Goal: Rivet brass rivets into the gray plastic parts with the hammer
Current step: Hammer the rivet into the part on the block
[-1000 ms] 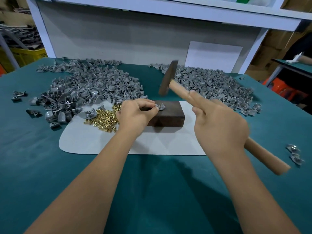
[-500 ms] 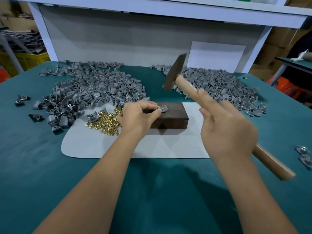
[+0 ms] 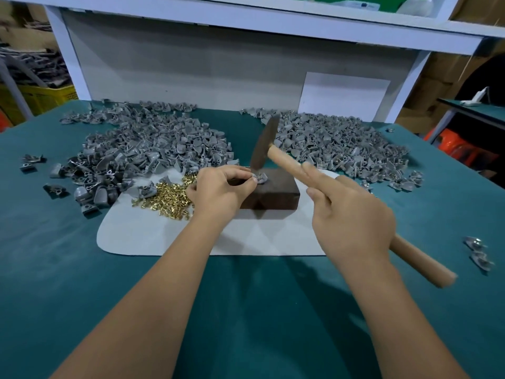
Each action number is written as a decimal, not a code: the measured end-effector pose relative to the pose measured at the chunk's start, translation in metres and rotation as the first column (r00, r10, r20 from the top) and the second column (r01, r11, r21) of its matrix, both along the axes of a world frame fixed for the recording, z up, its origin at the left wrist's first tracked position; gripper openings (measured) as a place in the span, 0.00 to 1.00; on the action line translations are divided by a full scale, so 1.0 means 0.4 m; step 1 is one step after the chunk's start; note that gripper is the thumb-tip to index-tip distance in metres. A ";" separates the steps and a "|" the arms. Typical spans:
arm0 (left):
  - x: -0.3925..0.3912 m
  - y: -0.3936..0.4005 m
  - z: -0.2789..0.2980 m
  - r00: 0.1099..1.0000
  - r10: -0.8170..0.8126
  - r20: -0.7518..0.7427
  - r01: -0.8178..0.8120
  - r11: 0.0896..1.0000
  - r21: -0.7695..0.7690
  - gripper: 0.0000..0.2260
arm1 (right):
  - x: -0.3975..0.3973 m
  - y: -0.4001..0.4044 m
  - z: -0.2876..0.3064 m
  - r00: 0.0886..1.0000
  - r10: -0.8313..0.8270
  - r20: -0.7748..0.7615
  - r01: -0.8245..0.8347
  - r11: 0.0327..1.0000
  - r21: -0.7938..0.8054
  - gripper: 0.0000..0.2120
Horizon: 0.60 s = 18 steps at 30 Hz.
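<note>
A dark wooden block (image 3: 273,194) lies on a pale mat (image 3: 169,236). On its top left corner sits one gray plastic part (image 3: 261,178), which my left hand (image 3: 218,191) pinches at its left edge. My right hand (image 3: 352,217) grips the wooden handle of a hammer (image 3: 289,162), index finger stretched along it. The dark hammer head (image 3: 264,144) points down, its lower end just above the part. A heap of brass rivets (image 3: 166,194) lies left of my left hand.
Two big piles of gray parts cover the back of the teal table, one at the left (image 3: 142,149) and one at the right (image 3: 341,146). Two loose parts (image 3: 478,253) lie at the right edge. A white shelf frame (image 3: 246,23) stands behind.
The hammer head has come down from its raised position to just above the gray part on the block. My left hand keeps its pinch on the part.
</note>
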<state>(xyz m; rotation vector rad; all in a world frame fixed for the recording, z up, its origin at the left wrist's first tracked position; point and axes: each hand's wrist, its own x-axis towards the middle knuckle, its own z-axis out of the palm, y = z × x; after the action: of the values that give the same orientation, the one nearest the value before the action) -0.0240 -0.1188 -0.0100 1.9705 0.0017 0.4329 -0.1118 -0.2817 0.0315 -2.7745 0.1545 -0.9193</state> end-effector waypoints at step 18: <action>-0.001 0.012 0.016 0.990 -0.128 0.053 0.131 0.990 -0.059 0.11 | 0.043 -0.084 -0.035 0.979 -0.171 -0.115 0.194 0.952 0.236 0.13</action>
<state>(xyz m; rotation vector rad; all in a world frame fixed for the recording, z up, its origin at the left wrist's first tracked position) -0.0243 -0.1138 -0.0037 1.8856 -0.1415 0.3918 -0.0944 -0.3153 0.0174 -2.6026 0.5126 -0.7515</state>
